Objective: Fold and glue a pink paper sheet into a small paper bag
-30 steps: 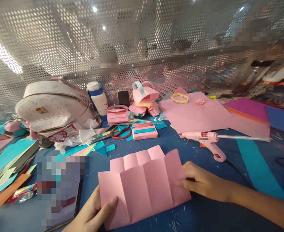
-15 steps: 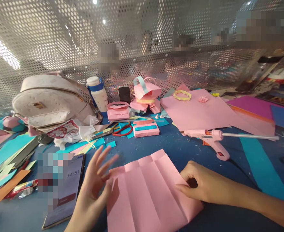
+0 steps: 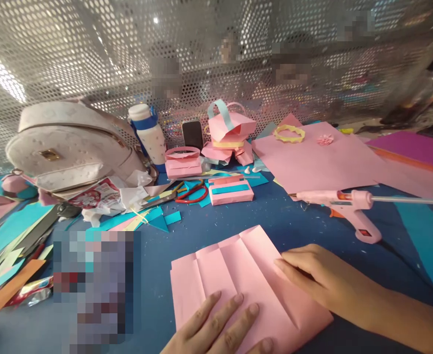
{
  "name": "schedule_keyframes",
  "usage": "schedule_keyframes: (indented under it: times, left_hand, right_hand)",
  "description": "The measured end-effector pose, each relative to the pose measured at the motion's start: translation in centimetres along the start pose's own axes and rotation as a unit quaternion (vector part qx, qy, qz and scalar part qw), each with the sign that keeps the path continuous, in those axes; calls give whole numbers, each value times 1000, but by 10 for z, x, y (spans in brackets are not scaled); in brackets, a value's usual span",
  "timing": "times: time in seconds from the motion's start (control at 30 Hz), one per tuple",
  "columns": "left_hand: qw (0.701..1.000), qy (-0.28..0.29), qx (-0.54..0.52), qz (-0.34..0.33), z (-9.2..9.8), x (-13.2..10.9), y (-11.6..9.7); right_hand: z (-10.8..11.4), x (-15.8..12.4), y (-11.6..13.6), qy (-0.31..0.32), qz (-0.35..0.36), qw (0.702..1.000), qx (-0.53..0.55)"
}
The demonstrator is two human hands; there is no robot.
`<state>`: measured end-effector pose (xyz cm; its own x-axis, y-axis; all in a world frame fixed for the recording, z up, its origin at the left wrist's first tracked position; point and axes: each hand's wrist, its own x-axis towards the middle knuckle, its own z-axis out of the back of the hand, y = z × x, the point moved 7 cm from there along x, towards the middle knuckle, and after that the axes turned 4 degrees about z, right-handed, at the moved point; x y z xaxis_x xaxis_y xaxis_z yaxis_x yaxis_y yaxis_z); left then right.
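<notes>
A sheet of pink paper [image 3: 218, 268] with several lengthwise creases lies on the blue table in front of me. My left hand [image 3: 221, 329] rests on its lower part, palm down, with fingers stretched and slightly apart. At the paper's right side, my right hand [image 3: 317, 275] pinches the edge beside the outermost crease, thumb and fingers pressed together. The right part of the sheet slopes at this crease. A pink glue gun [image 3: 352, 206] with a clear glue stick lies beyond my right hand.
Behind the paper are a small pink paper box [image 3: 231, 195], red-handled scissors [image 3: 192, 194] and paper scraps. A white backpack [image 3: 69, 147], a bottle [image 3: 148, 137] and pink paper bags [image 3: 183, 164] stand along the perforated metal panel [image 3: 209, 64]. Pink sheets [image 3: 323, 162] lie at the right.
My left hand has come down from above the paper's left edge to lie flat on its lower part. My right hand has shifted slightly up along the right side, still gripping the sheet.
</notes>
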<state>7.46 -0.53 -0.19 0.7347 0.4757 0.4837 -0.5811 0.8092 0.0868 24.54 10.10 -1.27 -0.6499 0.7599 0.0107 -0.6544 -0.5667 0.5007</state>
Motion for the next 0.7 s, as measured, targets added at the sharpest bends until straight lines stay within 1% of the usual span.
schedule_keyframes:
  times: [0.13,0.2,0.37,0.53,0.63,0.7]
  left_hand:
    - [998,1,63,-11,-3,-5,1]
    - [996,8,84,-17,-6,-8,1]
    - [994,38,104,-16,-10,-11,9]
    - [992,55,108,-18,-10,-12,15]
    - [993,54,105,-15,-10,-9,15]
    - [994,40,100,-11,-8,-7,16]
  right_hand:
    - [6,1,7,-72,48,992,-94]
    - [6,2,7,-94,66,984,-133]
    - [7,6,4,-112,74,980,-149]
    - [5,6,5,-110,90,977,-161]
    - [5,6,2,-104,90,977,-162]
    - [9,5,-1,-112,74,978,-158]
